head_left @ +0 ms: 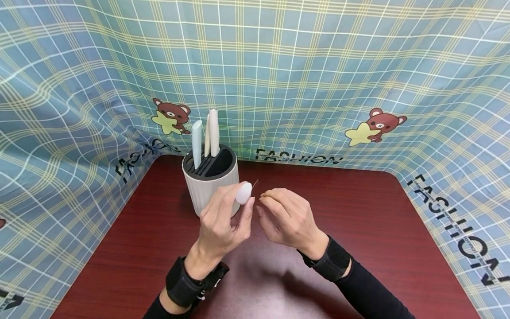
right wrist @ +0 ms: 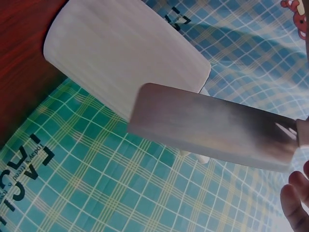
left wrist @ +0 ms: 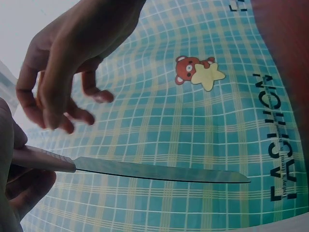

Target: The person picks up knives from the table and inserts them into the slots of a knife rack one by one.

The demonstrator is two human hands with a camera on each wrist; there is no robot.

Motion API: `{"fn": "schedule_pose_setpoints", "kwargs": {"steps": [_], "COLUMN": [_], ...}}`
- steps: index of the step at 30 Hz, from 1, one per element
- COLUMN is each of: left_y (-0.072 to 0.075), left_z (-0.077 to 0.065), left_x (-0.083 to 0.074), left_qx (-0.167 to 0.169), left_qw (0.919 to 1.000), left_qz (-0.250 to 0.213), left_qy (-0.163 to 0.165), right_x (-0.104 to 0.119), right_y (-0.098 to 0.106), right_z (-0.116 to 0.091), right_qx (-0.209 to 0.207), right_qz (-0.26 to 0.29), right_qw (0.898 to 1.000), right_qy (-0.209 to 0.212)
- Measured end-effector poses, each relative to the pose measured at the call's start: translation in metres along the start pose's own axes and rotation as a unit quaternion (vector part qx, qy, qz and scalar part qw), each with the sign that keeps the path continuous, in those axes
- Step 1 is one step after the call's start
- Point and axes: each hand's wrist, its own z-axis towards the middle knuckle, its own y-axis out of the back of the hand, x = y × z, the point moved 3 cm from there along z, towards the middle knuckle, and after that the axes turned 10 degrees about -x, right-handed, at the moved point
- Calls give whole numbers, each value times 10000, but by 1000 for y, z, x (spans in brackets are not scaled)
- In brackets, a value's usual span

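My left hand (head_left: 223,221) grips the pale handle of a cleaver (head_left: 244,193) between thumb and fingers, in front of a white knife block. From the head view mostly the handle's rounded end shows, with a thin line of blade behind it. The left wrist view has the cleaver (left wrist: 164,171) nearly edge-on; the right wrist view shows its broad, square-ended blade (right wrist: 207,125). Just right of the handle hovers my right hand (head_left: 291,217), its fingers loosely bent. Nothing is visible in its grasp, and a small gap separates it from the left thumb.
The white ribbed knife block (head_left: 193,190) has a black slotted top. Standing in it are a light blue handle (head_left: 197,144) and two whitish handles (head_left: 214,133). Beneath is a dark red wooden table (head_left: 358,199), enclosed by a blue checked cloth (head_left: 279,88) with printed bears.
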Motion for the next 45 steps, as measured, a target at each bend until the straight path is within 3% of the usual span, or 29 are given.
{"fn": "schedule_pose_setpoints", "kwargs": {"steps": [23,33,45], "left_y": [12,15,18], "left_z": [44,54,59], "left_x": [27,43,62], "left_qx": [-558,-880,-836], "left_qw": [9972,9938,9908], "left_qz": [423,581,911], "left_qy": [245,366,548], "right_x": [-5,-6,-6], "right_y": [1,2,4], "right_z": [-14,-19,-20], "right_qx": [404,454,445], "right_qz": [120,11,27], "right_qw": [9977,9969,9963], "right_qy": [-540,-640,-737]}}
